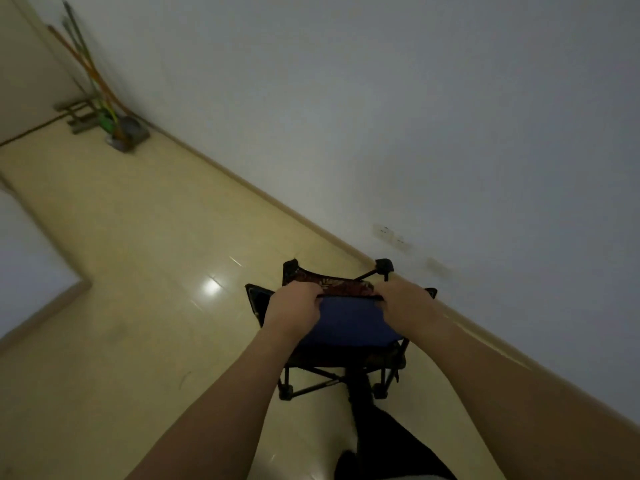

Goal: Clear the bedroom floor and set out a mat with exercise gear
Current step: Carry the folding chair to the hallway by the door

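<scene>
A small folding camp chair (346, 323) with a blue backrest, patterned dark seat and black frame stands on the beige tiled floor (138, 271) close to the white wall. My left hand (294, 308) grips the left end of the backrest's top edge. My right hand (403, 303) grips the right end of the same edge. Both sets of fingers curl over the top bar. The chair's black feet show below, near my dark trouser leg (384, 441).
The white wall (415, 116) with a beige skirting runs diagonally at right; sockets (393, 237) sit low on it. In the far left corner lean long-handled cleaning tools (100, 95) with a dustpan. A white surface edge (31, 271) juts in at left.
</scene>
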Tool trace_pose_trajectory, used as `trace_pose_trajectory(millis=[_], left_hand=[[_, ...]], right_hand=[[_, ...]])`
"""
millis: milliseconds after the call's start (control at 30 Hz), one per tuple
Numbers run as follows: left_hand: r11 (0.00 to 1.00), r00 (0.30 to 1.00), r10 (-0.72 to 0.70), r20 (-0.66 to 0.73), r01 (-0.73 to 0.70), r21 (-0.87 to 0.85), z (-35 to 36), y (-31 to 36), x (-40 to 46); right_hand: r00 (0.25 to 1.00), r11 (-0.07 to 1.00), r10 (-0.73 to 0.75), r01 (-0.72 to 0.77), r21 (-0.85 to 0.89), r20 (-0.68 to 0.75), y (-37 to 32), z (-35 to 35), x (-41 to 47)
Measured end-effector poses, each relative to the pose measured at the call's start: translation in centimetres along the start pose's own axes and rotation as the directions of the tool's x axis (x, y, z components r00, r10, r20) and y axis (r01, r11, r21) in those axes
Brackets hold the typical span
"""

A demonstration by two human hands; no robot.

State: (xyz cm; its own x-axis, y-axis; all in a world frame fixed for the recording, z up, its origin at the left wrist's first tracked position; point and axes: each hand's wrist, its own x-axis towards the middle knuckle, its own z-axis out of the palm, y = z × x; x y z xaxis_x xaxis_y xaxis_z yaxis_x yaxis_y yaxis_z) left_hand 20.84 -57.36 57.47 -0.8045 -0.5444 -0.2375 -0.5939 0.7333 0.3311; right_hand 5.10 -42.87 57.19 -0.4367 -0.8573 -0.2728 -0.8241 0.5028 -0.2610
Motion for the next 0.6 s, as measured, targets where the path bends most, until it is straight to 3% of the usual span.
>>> trace_pose_trajectory(millis=[300, 600], left_hand=[[0.953, 0.955, -0.292, -0.052, 0.295, 0.067, -11.8, -16.2, 14.1], [0.898, 0.882, -0.427, -0.199, 0.439, 0.021, -23.8, -30.5, 24.0]], right_hand=[[0.951, 0.949, -0.310, 0.309, 0.069, 0.009, -9.7, -4.5, 26.3], [0.871, 0.871, -0.491, 0.491, -0.016, -0.015, -22.1, -11.9, 46.6]])
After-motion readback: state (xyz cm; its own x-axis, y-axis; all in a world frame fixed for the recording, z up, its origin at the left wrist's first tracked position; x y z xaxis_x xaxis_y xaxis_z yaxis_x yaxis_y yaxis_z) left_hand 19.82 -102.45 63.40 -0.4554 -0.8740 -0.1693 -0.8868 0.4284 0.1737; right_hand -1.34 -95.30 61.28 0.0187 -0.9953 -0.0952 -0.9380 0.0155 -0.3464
